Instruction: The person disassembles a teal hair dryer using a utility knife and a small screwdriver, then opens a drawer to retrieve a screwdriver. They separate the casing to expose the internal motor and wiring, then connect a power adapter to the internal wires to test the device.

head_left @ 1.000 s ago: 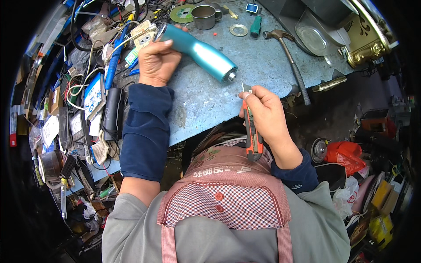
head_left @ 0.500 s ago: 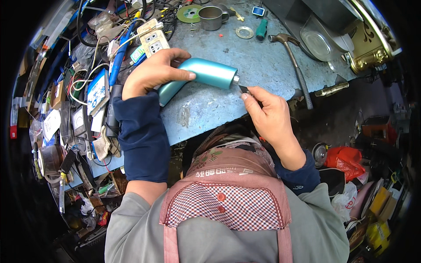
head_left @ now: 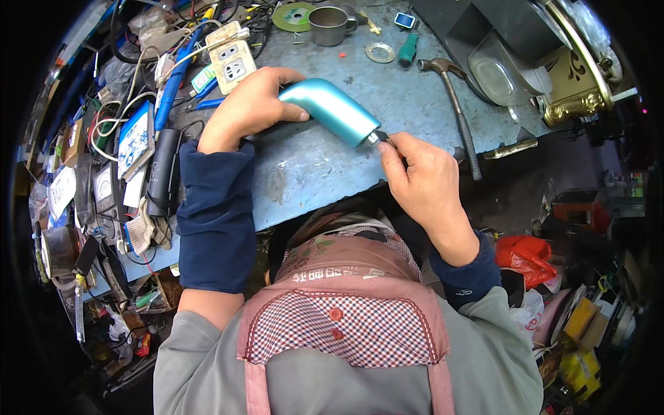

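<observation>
My left hand (head_left: pixel 252 107) is wrapped round the far bend of a glossy teal, elbow-shaped casing (head_left: pixel 332 111), its thumb lying along the near side. The casing is held over the blue-grey workbench (head_left: pixel 311 183), with one end pointing toward my right hand. A short silvery fitting (head_left: pixel 373 137) sticks out of that end. My right hand (head_left: pixel 423 176) pinches a small black piece (head_left: pixel 387 136) against the fitting. Fingers hide most of the black piece, so its kind cannot be made out.
To the right lies a hammer (head_left: pixel 458 104), with a green-handled tool (head_left: pixel 409 50) and a metal ring (head_left: pixel 380 52) beyond. A metal mug (head_left: pixel 329 28) stands at the back. A power strip (head_left: pixel 232 61) and tangled cables crowd the left.
The casing has swung so its fitted end points more toward me and to the right. The black piece in my right hand, earlier just apart from the fitting, now meets it.
</observation>
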Available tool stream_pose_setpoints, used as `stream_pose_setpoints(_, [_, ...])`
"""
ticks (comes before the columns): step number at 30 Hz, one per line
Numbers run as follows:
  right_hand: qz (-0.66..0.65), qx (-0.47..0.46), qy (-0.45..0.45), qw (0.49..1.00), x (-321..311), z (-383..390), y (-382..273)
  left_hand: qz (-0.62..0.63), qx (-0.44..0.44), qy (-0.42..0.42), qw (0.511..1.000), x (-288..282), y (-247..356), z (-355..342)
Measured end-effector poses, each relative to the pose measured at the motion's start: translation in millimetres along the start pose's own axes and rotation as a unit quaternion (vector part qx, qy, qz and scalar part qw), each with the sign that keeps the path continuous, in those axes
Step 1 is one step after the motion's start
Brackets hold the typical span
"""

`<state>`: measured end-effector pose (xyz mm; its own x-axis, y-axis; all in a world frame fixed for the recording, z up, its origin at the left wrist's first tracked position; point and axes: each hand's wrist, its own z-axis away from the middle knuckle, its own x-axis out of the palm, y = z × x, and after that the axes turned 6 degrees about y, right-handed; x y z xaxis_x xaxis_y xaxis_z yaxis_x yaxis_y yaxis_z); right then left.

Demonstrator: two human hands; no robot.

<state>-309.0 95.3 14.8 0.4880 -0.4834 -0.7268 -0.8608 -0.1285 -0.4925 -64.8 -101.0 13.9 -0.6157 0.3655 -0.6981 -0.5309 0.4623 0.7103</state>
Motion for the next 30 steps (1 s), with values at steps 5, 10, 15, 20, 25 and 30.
stream_pose_setpoints(5, [-0.008,0.010,-0.017,1.000,-1.5,-1.6,4.2,-0.016,-0.014,-0.009,1.000,-0.7,1.4,-1.5])
stream_pose_setpoints(10, [-0.004,-0.005,-0.027,1.000,1.5,-3.7,5.5,-0.038,-0.022,-0.017,0.999,-1.9,5.1,-1.8])
stream_pose_setpoints(15, [0.014,-0.009,-0.028,0.999,1.3,-5.0,4.2,-0.056,-0.027,-0.002,0.998,-0.5,9.1,-0.8])
stream_pose_setpoints(20, [0.043,-0.032,-0.030,0.998,0.3,-6.4,0.7,-0.048,-0.003,0.017,0.999,-1.3,8.3,1.0])
stream_pose_setpoints(25, [0.046,-0.038,-0.038,0.997,-2.6,-9.3,-0.7,-0.033,-0.004,0.012,0.999,-0.9,6.9,0.0])
stream_pose_setpoints(30, [0.031,-0.047,-0.032,0.998,-1.0,-9.9,1.5,-0.033,-0.004,0.015,0.999,0.3,6.3,-2.3])
